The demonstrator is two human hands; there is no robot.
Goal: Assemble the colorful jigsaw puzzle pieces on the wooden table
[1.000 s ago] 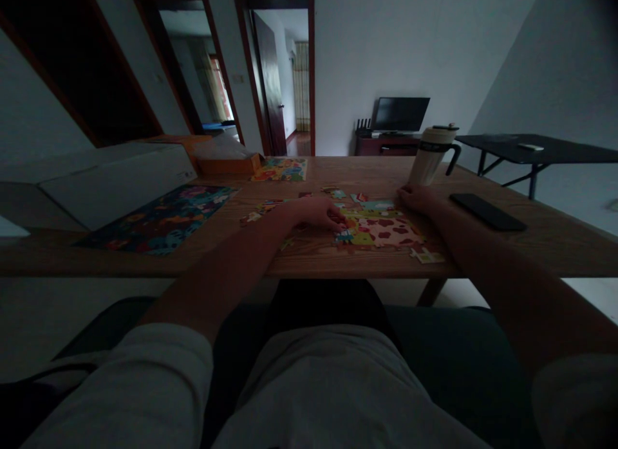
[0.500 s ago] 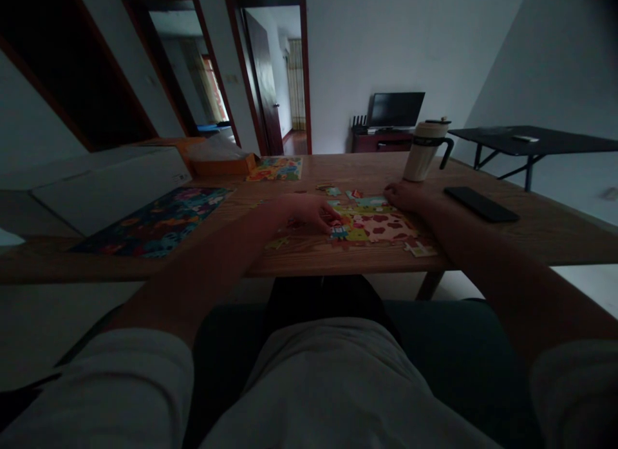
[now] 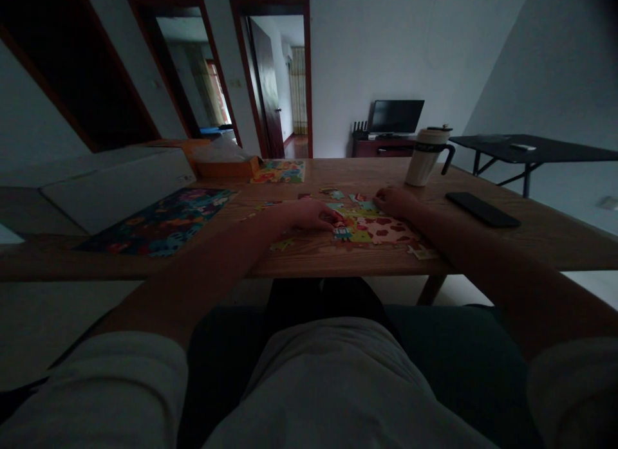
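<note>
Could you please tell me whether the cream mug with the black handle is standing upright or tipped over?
Upright: the tall cream mug with a black handle stands base-down on the brown wooden table, its lid uppermost.

Your one camera sits on your head, facing forward and down; your shirt (image 3: 347, 384) is near at six o'clock, the television (image 3: 397, 117) far, between one and two.
</note>
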